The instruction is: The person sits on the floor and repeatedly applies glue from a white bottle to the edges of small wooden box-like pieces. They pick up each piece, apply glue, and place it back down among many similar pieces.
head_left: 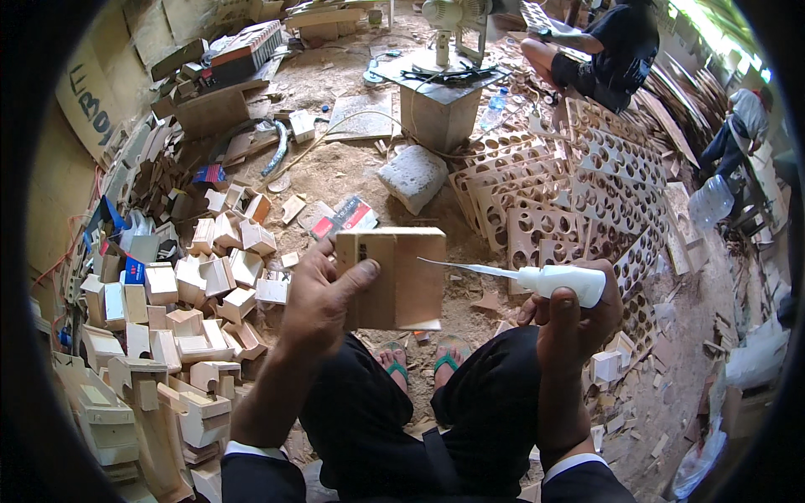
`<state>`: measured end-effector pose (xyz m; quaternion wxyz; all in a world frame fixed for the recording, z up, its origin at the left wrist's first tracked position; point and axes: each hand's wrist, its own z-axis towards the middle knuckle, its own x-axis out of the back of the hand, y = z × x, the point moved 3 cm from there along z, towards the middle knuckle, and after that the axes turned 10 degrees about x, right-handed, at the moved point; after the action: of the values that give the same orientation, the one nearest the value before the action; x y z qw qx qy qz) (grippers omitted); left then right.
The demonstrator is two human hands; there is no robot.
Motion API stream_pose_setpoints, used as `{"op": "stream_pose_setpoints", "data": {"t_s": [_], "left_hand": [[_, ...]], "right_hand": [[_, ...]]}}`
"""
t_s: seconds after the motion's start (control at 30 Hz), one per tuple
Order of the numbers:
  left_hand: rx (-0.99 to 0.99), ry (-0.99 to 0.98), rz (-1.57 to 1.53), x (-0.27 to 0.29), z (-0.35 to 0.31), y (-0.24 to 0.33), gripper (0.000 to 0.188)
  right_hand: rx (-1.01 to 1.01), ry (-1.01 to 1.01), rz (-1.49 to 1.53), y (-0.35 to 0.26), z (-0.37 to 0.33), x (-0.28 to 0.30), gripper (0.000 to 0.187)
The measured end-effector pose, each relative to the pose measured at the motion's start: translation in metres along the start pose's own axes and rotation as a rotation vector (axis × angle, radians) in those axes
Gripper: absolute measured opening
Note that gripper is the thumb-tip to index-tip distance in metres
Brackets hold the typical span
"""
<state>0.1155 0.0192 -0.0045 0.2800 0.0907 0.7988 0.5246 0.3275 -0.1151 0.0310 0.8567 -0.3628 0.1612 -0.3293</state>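
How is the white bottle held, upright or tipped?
Tipped: the white bottle lies nearly level in the right hand, its thin nozzle pointing left, toward the wooden piece in the left hand.

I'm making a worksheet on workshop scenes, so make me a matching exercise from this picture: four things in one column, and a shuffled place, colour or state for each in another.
Things
1. sandals
2. bottle
3. wooden piece
4. thin boards

Descriptions
A. held in the left hand
B. pierced by many round holes
C. green-strapped
D. white, held in the right hand

Pairs: 1-C, 2-D, 3-A, 4-B
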Motion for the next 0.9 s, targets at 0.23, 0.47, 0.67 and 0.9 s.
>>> {"op": "stream_pose_setpoints", "data": {"t_s": [0.23, 0.47, 0.67, 0.9], "left_hand": [[0.121, -0.008, -0.172, -0.007, -0.009, -0.027, 0.029], [0.124, -0.018, -0.125, -0.019, -0.003, -0.032, 0.031], [0.093, 0.007, -0.127, -0.021, -0.003, -0.029, 0.03], [0.089, 0.02, -0.131, -0.019, -0.001, -0.03, 0.028]], "right_hand": [[0.104, -0.038, -0.163, 0.009, -0.004, 0.01, 0.045], [0.146, -0.072, -0.216, 0.012, -0.005, 0.013, 0.049], [0.151, -0.053, -0.182, 0.008, -0.01, 0.006, 0.051], [0.283, -0.175, -0.307, 0.005, -0.013, 0.003, 0.048]]}}
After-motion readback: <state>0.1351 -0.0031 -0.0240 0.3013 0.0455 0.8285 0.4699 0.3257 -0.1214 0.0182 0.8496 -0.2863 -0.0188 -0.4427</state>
